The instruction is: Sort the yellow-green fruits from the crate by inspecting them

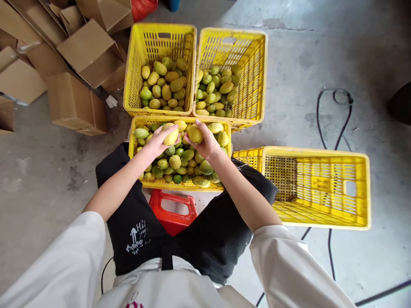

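My left hand (pixel 158 140) is closed around a yellow lemon (pixel 171 135), held above the near yellow crate (pixel 180 185). Another yellow lemon (pixel 195 134) rests in my right hand (pixel 208 144), fingers curled about it at the same height. The two lemons are side by side, a small gap between them. Below both hands, the near crate is filled with green and yellow lemons (pixel 175 161), some hidden by my hands and forearms.
Behind stand a left yellow crate (pixel 127 92) and a right yellow crate (pixel 263 77), both holding lemons. A yellow crate (pixel 321 149) lies to the right. A red stool (pixel 173 220) is between my legs. Cardboard boxes (pixel 75 102) crowd the left; black cable (pixel 317 111) crosses the floor.
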Action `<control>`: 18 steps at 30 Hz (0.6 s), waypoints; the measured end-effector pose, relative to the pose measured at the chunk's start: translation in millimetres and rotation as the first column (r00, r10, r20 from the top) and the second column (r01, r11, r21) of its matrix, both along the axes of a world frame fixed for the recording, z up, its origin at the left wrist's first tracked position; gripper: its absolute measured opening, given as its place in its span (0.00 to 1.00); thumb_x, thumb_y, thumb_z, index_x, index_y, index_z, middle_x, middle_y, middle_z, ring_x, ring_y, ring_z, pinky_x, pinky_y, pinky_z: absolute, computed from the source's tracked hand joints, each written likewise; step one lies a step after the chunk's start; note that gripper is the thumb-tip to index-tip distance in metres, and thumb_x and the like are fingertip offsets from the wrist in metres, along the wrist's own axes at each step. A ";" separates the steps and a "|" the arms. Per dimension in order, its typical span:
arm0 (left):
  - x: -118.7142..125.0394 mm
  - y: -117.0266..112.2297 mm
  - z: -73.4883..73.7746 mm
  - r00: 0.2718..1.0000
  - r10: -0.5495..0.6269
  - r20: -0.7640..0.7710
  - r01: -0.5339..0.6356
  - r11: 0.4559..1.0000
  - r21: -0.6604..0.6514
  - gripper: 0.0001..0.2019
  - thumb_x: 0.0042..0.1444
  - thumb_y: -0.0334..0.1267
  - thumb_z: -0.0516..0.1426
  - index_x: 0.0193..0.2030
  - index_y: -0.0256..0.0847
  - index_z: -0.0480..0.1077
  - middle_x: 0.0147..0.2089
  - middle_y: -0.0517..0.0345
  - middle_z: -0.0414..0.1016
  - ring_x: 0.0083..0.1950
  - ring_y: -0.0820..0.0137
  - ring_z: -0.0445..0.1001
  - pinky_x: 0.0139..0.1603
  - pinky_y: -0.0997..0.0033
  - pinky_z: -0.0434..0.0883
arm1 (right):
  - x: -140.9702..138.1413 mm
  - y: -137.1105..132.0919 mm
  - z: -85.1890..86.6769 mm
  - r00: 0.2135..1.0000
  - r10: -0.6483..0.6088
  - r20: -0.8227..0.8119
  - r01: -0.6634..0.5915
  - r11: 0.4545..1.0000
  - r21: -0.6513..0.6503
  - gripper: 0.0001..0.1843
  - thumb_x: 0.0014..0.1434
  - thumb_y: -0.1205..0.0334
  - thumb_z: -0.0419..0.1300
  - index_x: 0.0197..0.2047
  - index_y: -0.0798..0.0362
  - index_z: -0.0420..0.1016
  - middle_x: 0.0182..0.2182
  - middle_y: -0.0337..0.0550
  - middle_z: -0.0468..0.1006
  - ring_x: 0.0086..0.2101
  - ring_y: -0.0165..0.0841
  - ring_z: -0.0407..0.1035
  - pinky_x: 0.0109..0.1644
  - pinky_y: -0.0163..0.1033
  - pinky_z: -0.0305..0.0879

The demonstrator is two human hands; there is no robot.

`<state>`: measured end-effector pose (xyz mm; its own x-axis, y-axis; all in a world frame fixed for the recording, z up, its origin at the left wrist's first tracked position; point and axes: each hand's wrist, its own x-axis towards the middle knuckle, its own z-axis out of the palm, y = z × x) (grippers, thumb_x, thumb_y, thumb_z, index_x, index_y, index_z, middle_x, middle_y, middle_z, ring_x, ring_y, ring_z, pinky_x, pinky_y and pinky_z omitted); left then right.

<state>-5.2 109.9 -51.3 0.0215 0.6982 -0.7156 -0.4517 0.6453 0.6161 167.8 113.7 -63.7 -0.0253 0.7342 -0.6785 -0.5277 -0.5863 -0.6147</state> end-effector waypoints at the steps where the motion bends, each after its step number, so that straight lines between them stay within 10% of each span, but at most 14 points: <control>1: -0.4 -0.7 -0.2 1.000 0.014 -0.001 -0.014 1.000 0.006 0.11 0.75 0.28 0.70 0.45 0.49 0.75 0.40 0.61 0.85 0.52 0.64 0.83 0.64 0.57 0.82 | 0.0 -0.7 -0.4 1.000 0.010 0.001 -0.010 1.000 0.008 0.21 0.63 0.50 0.84 0.42 0.43 0.76 0.36 0.38 0.85 0.39 0.38 0.84 0.43 0.41 0.89; 18: 2.7 2.6 -2.2 0.997 0.081 -0.002 -0.080 0.985 -0.154 0.08 0.73 0.35 0.73 0.51 0.49 0.79 0.37 0.57 0.84 0.55 0.57 0.85 0.63 0.53 0.86 | -4.3 1.5 -5.9 0.999 0.039 -0.028 -0.041 0.998 -0.049 0.15 0.72 0.49 0.76 0.43 0.45 0.76 0.36 0.40 0.84 0.38 0.38 0.80 0.38 0.40 0.80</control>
<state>-2.5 112.5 -53.5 -0.0266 0.5792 -0.8147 -0.5085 0.6939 0.5099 163.5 115.2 -69.6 -0.0728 0.6977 -0.7127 -0.5193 -0.6366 -0.5702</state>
